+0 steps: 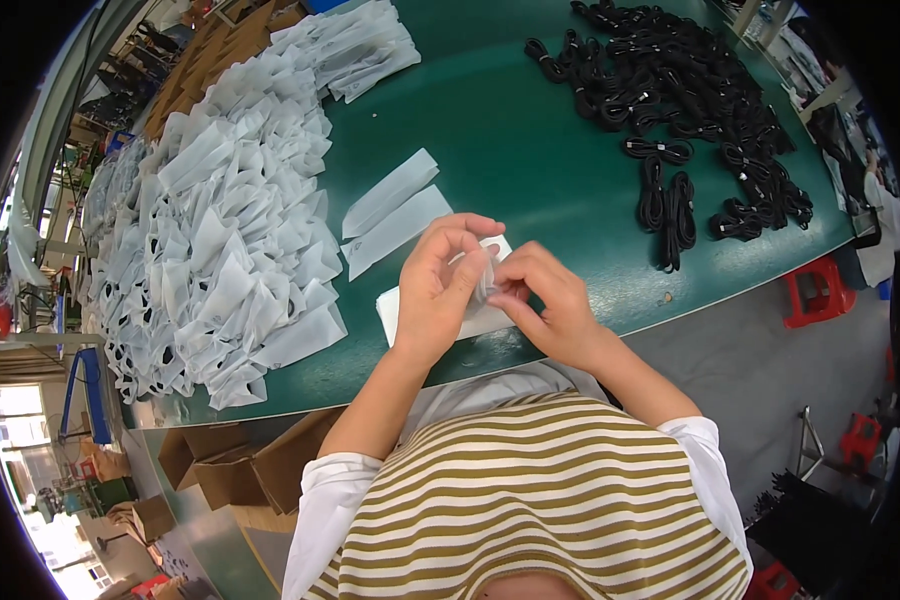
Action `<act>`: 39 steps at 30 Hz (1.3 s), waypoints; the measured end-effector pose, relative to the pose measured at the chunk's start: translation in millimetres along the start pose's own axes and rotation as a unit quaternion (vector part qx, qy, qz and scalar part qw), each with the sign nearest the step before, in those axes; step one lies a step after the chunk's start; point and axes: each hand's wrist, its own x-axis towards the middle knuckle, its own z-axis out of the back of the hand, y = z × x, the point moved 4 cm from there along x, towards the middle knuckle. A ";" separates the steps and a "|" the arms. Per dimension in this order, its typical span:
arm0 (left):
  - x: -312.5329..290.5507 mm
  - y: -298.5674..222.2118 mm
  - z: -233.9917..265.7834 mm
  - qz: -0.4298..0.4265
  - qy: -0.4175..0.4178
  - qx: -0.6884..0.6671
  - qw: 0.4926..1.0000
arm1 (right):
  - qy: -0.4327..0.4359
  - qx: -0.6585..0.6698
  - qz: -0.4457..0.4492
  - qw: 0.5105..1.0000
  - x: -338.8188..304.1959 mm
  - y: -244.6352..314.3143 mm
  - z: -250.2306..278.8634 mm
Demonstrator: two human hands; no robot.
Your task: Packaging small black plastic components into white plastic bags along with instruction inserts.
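Both of my hands work close together at the near edge of the green table (500, 110). A translucent plastic bag (485, 288) is bunched between them. My left hand (438, 290) has its fingers curled round one side of it, and my right hand (550, 305) pinches the other side. Whether anything is inside the bag is hidden by my fingers. Under my hands lies a flat white stack (388, 312), mostly covered. Two flat frosted bags (395, 235) lie just beyond my left hand.
A large heap of frosted bags (240, 190), some with dark contents, covers the table's left side. Coiled black cables (670, 90) spread over the far right, with a few coils (679, 215) nearer. Open cardboard boxes (235, 470) stand below the left edge; a red stool (818, 292) stands right.
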 end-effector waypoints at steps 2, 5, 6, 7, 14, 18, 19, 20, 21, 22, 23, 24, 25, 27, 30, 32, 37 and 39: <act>2.0 -2.4 -6.4 0.004 0.009 0.005 1.000 | -0.034 0.111 -0.042 0.992 4.0 0.7 -4.3; -2.1 -9.0 -17.8 -0.002 -0.049 -0.038 0.998 | -0.099 0.328 -0.122 0.932 6.5 -2.8 -1.2; -3.0 -9.8 -15.6 -0.003 -0.050 -0.038 0.998 | -0.126 0.317 -0.108 0.934 10.3 -4.6 10.6; -3.7 -4.9 -11.6 0.053 -0.027 0.026 0.998 | -0.155 0.306 -0.095 0.934 13.2 -7.9 23.4; 25.7 0.1 84.5 -0.031 -0.107 0.440 0.891 | -0.183 -0.601 -0.128 0.767 1.3 -51.4 118.0; 32.7 8.8 89.2 -0.169 -0.073 0.612 0.769 | -0.053 -0.673 -0.213 0.706 -17.7 -91.0 125.3; 23.9 11.6 76.8 -0.181 -0.064 0.604 0.774 | -0.056 -0.673 -0.206 0.708 -19.3 -95.8 126.2; 13.7 10.6 60.4 -0.194 -0.055 0.596 0.777 | -0.060 -0.673 -0.199 0.710 -20.9 -98.5 126.7; 1.1 18.1 48.1 -0.156 -0.021 0.533 0.831 | -0.065 -0.672 -0.187 0.714 -21.1 -100.4 124.9; -9.4 27.1 33.9 -0.117 0.014 0.463 0.879 | -0.064 -0.672 -0.188 0.714 -23.5 -105.1 121.8; -17.6 29.7 15.3 -0.143 0.037 0.460 0.876 | -0.099 -0.629 -0.167 0.753 -27.0 -109.2 118.5; -22.2 28.4 -0.4 -0.170 0.059 0.457 0.871 | -0.135 -0.583 -0.143 0.788 -28.9 -111.1 115.8; -25.0 32.9 -6.1 -0.170 0.057 0.457 0.871 | -0.170 -0.533 -0.119 0.820 -27.3 -108.6 113.5; -31.5 50.4 -12.0 -0.157 0.078 0.473 0.864 | -0.178 -0.312 -0.231 0.904 -24.7 -101.4 101.2; -35.9 60.9 -10.7 -0.133 0.072 0.454 0.878 | -0.144 -0.006 -0.337 0.931 -33.9 -87.1 71.8; -36.8 61.8 -6.6 -0.097 0.032 0.405 0.908 | -0.110 0.061 -0.340 0.932 -40.1 -73.3 57.6; -38.9 58.0 1.1 0.051 -0.021 0.295 0.954 | -0.039 -0.157 -0.099 0.982 -44.3 -22.3 44.8; -41.5 66.0 7.2 0.035 -0.048 0.250 0.966 | 0.004 -0.204 -0.029 0.979 -46.6 -11.5 39.4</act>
